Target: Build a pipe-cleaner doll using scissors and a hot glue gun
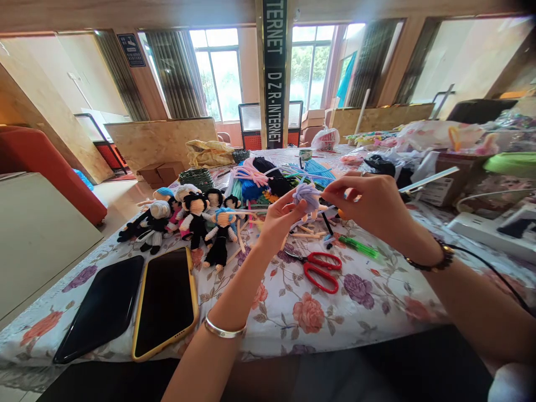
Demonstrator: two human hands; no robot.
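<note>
My left hand (282, 215) holds a small lavender piece of wound pipe cleaner (307, 195) above the table, between thumb and fingers. At its right side, my right hand (364, 198) pinches what looks like a lavender strand end, its fingertips close to the left ones. Below the hands lie scissors with red handles (322, 268), blades slightly apart. Several small pipe-cleaner dolls (195, 215) with black, blue and white hair are grouped to the left. Bundles of coloured pipe cleaners (259, 176) are heaped behind my left hand. Short beige pieces (307, 234) are scattered beneath, partly hidden by my hands.
Two phones, one black (100, 307) and one in a yellow case (167, 301), lie at the front left. Green sticks (358, 245) rest right of the scissors. A white power strip (494, 231) with a black cable, boxes and plastic bags occupy the right side.
</note>
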